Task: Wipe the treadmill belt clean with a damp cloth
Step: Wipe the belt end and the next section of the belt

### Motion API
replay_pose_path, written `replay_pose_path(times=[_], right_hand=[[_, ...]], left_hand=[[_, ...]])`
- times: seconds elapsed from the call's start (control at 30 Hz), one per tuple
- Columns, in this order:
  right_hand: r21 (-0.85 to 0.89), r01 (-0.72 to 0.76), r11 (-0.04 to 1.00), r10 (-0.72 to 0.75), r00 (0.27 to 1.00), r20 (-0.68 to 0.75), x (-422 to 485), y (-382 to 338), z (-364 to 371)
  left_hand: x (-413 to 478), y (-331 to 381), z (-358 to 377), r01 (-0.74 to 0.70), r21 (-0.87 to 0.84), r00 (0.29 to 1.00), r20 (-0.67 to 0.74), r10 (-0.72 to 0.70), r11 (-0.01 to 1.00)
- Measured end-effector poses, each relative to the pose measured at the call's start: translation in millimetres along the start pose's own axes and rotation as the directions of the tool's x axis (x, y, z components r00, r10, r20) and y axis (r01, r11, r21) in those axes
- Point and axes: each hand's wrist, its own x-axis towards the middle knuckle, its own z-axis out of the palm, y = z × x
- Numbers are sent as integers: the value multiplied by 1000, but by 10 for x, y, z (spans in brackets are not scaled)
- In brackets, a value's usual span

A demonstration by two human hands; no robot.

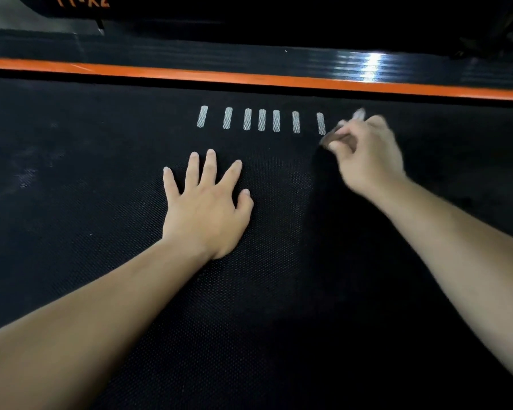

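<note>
Two bare hands are at work, and I record each in turn. My left hand (205, 202) lies palm down on the black, finely textured treadmill belt (279, 291), with its fingers straight and spread; it holds nothing. My right hand (367, 155) is ahead of it and to its right, thumb and fingers curled round a small, crumpled grey-brown cloth (330, 139). Hand and cloth are blurred, so I cannot tell how much of the cloth touches the belt. The cloth sticks out on the far-left side of the right hand, just beside the nearest of a row of short white dashes (261, 121) printed on the belt. That row runs leftward from the right hand, beyond the left hand's fingertips. Farther off, a long orange strip (249, 78) on the side rail runs left to right, so I judge that the belt's long axis crosses in front of both hands. Pale dusty smudges (27, 176) lie well to the left of the left hand. Assessment: the soiled stretch lies leftward from the cloth along that axis. The left hand sits between the two, so a stroke would have to pass beyond its fingertips or that hand would have to lift.
</note>
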Motion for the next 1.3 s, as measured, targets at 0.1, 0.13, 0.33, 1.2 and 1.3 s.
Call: replay_pose_path(times=[0.1, 0.13, 0.33, 1.2, 1.3], right_hand=[[140, 246, 959, -268, 949, 165, -554, -190, -102], [130, 301, 945, -322, 927, 194, -608, -136, -166], [-45, -14, 999, 16, 999, 36, -515, 64, -274], [38, 236, 971, -239, 959, 150, -2107, -187, -710], [96, 370, 924, -382, 881, 280, -2114, -119, -800]], left_hand=[[-2, -1, 3, 4, -2, 1000, -1, -4, 1000], [-5, 1, 7, 5, -4, 1000, 0, -5, 1000], [-4, -6, 10, 9, 4, 1000, 11, -9, 1000], [-510, 667, 105, -99, -98, 994, 38, 103, 990], [-511, 666, 125, -114, -37, 993, 34, 115, 993]])
